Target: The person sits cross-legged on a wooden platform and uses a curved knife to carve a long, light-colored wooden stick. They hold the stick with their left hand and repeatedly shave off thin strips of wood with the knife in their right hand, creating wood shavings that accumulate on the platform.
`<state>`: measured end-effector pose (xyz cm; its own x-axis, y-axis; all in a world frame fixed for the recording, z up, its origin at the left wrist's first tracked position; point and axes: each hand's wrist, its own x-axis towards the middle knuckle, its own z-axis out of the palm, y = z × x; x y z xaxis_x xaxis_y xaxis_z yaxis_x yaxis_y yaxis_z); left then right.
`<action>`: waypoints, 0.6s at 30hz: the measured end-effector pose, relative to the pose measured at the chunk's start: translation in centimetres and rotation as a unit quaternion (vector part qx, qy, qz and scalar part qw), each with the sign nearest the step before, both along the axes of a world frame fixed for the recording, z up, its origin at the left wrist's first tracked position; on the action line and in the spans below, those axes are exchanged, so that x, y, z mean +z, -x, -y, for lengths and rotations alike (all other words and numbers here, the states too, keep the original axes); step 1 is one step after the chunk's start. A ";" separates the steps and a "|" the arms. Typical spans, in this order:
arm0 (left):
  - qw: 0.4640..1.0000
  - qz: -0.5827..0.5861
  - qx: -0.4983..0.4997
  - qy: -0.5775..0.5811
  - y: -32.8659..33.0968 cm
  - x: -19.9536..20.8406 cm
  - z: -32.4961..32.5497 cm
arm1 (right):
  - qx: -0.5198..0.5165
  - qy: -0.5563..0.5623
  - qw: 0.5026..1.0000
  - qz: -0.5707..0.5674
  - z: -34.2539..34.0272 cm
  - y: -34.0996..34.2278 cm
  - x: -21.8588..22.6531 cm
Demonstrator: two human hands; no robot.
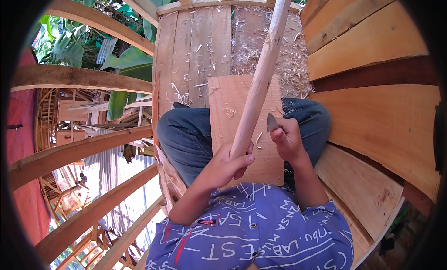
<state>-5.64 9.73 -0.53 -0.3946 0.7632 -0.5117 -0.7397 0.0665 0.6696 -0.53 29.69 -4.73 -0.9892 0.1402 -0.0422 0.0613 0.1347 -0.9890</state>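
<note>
A long pale wooden pole (260,79) slants from my lap up past the top edge of the view, and my left hand (231,164) is wrapped round its lower end. My right hand (287,138) grips a knife, its short pointed grey blade (272,123) sticking up from the fist, to the right of the pole and apart from it. The knife's handle is hidden in the fingers. Beneath both hands a flat wooden board (221,100) lies across my crossed legs, with a few curled shavings (229,112) on it.
Wood shavings (293,60) litter the plank floor (200,46) ahead. A plank wall (377,111) stands close on the right. Along the left runs a railing of wooden bars (84,79), with banana leaves (132,65) and a corrugated metal sheet (114,172) beyond and below.
</note>
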 end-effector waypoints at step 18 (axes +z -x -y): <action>0.981 -0.139 0.005 0.134 -1.3 1.9 0.0 | -0.043 -0.373 0.921 -0.104 -0.3 0.8 1.0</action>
